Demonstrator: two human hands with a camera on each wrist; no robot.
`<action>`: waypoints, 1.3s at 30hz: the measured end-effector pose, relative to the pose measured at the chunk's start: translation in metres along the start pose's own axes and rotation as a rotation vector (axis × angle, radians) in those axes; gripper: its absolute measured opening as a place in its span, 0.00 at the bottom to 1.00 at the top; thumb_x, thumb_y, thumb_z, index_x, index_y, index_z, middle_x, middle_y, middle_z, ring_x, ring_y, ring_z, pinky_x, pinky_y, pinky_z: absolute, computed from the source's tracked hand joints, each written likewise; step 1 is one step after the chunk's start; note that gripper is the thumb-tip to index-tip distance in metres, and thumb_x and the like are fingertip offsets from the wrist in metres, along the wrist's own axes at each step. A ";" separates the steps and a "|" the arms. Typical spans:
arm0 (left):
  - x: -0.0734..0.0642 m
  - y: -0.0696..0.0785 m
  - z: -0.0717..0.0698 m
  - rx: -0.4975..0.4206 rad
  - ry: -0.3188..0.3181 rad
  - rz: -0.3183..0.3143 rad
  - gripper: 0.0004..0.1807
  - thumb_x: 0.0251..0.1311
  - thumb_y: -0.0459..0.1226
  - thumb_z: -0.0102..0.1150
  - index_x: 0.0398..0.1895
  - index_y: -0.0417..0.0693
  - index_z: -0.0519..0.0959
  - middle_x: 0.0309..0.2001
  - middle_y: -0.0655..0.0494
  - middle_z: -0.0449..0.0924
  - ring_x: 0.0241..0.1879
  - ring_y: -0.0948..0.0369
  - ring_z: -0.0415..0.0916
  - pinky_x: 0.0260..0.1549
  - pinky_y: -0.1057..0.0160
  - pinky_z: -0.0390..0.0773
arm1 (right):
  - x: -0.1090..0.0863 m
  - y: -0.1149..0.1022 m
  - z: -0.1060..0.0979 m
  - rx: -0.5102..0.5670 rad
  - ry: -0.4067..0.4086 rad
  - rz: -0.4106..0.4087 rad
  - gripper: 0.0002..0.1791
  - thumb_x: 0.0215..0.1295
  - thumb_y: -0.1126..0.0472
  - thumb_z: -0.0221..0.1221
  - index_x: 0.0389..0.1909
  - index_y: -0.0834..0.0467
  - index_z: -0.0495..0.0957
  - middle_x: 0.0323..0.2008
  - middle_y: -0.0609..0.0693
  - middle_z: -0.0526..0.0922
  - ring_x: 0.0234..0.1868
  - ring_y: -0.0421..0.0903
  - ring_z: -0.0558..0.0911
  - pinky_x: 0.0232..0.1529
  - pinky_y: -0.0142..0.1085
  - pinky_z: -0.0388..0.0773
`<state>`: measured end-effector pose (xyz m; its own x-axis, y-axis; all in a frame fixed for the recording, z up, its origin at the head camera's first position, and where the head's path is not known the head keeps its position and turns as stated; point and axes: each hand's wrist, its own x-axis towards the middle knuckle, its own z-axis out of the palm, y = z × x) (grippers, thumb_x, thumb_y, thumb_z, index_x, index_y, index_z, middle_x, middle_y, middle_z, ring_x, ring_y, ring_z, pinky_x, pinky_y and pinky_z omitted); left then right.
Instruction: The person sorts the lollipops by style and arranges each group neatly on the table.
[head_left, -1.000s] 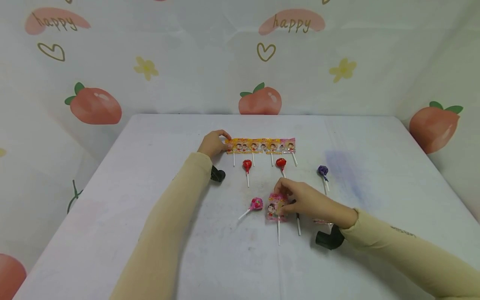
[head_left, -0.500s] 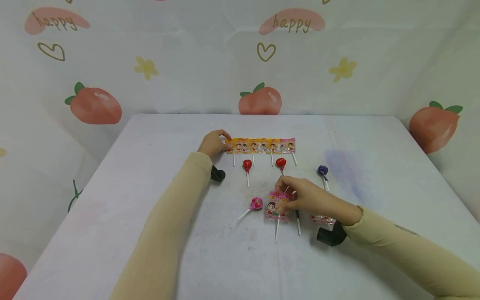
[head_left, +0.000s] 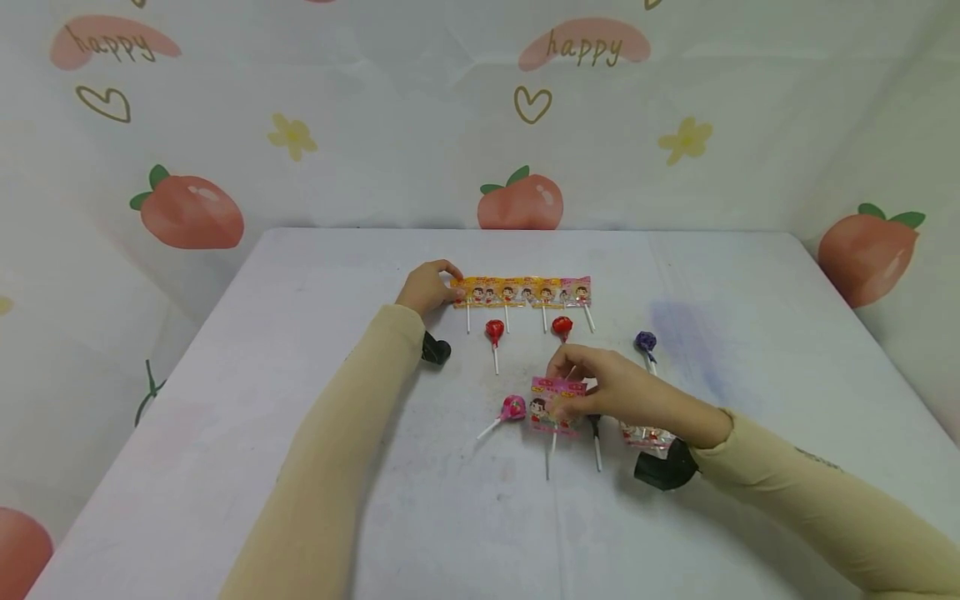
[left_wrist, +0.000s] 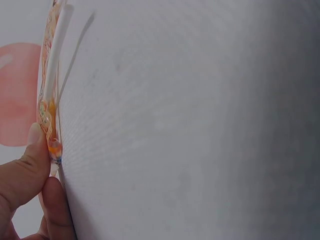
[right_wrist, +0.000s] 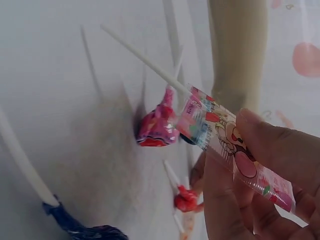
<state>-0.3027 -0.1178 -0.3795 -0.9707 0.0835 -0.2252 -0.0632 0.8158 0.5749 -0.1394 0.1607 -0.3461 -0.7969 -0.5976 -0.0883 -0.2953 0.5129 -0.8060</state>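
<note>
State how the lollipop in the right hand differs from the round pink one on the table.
The right hand pinches the held lollipop above the table; the round pink lollipop lies on the table. The held lollipop's wrapper is a flat packet; the round pink lollipop's hugs its head. Both have pink wrapping and white sticks.

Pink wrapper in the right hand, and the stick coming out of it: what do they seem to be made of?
The pink wrapper looks like thin, glossy printed plastic film: it is partly see-through and catches light. The stick is smooth, straight and dull white, probably plastic, though rolled paper could look the same.
</note>
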 end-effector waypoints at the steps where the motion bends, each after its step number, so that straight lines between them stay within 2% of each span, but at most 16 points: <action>1: 0.000 0.000 0.000 -0.001 0.002 -0.001 0.19 0.61 0.43 0.64 0.55 0.52 0.77 0.68 0.47 0.66 0.70 0.49 0.59 0.69 0.52 0.59 | 0.000 -0.001 -0.001 0.022 0.001 0.003 0.19 0.52 0.56 0.71 0.41 0.55 0.74 0.39 0.49 0.77 0.43 0.47 0.77 0.39 0.33 0.80; 6: 0.000 -0.002 0.001 -0.003 0.009 0.008 0.19 0.61 0.43 0.65 0.54 0.52 0.77 0.68 0.46 0.67 0.70 0.49 0.60 0.68 0.52 0.59 | 0.000 -0.006 -0.007 0.101 0.011 0.034 0.19 0.54 0.56 0.71 0.43 0.55 0.75 0.42 0.51 0.77 0.43 0.48 0.80 0.43 0.34 0.81; 11: 0.002 -0.003 0.001 -0.002 0.010 0.013 0.19 0.61 0.42 0.65 0.54 0.52 0.77 0.68 0.46 0.67 0.69 0.49 0.60 0.68 0.52 0.60 | -0.002 -0.011 -0.021 0.063 0.069 0.021 0.18 0.55 0.57 0.70 0.46 0.53 0.77 0.44 0.51 0.80 0.42 0.45 0.83 0.43 0.34 0.81; 18: 0.001 -0.003 0.002 -0.007 0.011 0.003 0.19 0.61 0.42 0.65 0.54 0.52 0.77 0.68 0.46 0.67 0.69 0.49 0.61 0.68 0.51 0.60 | -0.007 -0.016 -0.046 0.021 0.204 -0.014 0.21 0.57 0.60 0.68 0.52 0.54 0.77 0.47 0.52 0.83 0.40 0.41 0.83 0.39 0.32 0.80; 23: 0.000 -0.003 0.001 -0.012 0.012 0.001 0.18 0.61 0.42 0.65 0.54 0.52 0.77 0.68 0.46 0.67 0.68 0.49 0.61 0.68 0.52 0.60 | -0.010 -0.018 -0.060 -0.006 0.291 -0.024 0.22 0.59 0.60 0.67 0.55 0.53 0.75 0.41 0.51 0.84 0.36 0.40 0.83 0.36 0.32 0.79; 28: 0.000 -0.002 0.000 -0.010 0.006 0.001 0.18 0.61 0.42 0.65 0.54 0.52 0.77 0.68 0.46 0.67 0.68 0.49 0.61 0.68 0.51 0.60 | -0.008 -0.014 -0.071 -0.050 0.386 -0.049 0.22 0.60 0.62 0.66 0.55 0.55 0.74 0.34 0.50 0.84 0.33 0.39 0.81 0.35 0.27 0.78; 35: -0.001 -0.001 -0.001 -0.017 -0.001 -0.001 0.18 0.61 0.42 0.65 0.54 0.52 0.77 0.68 0.46 0.67 0.69 0.49 0.61 0.68 0.51 0.60 | -0.003 -0.012 -0.084 -0.062 0.497 -0.006 0.22 0.60 0.60 0.66 0.56 0.54 0.74 0.30 0.43 0.84 0.33 0.40 0.79 0.35 0.26 0.74; 39: -0.002 0.000 -0.001 -0.024 0.002 -0.002 0.18 0.61 0.42 0.64 0.54 0.52 0.77 0.68 0.46 0.67 0.69 0.49 0.61 0.68 0.51 0.60 | 0.002 -0.009 -0.092 -0.065 0.542 0.030 0.23 0.60 0.58 0.66 0.56 0.53 0.75 0.32 0.40 0.84 0.33 0.38 0.79 0.35 0.26 0.73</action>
<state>-0.3005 -0.1184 -0.3785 -0.9710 0.0810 -0.2248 -0.0704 0.8020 0.5931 -0.1863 0.2113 -0.2849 -0.9579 -0.1876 0.2174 -0.2865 0.5720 -0.7686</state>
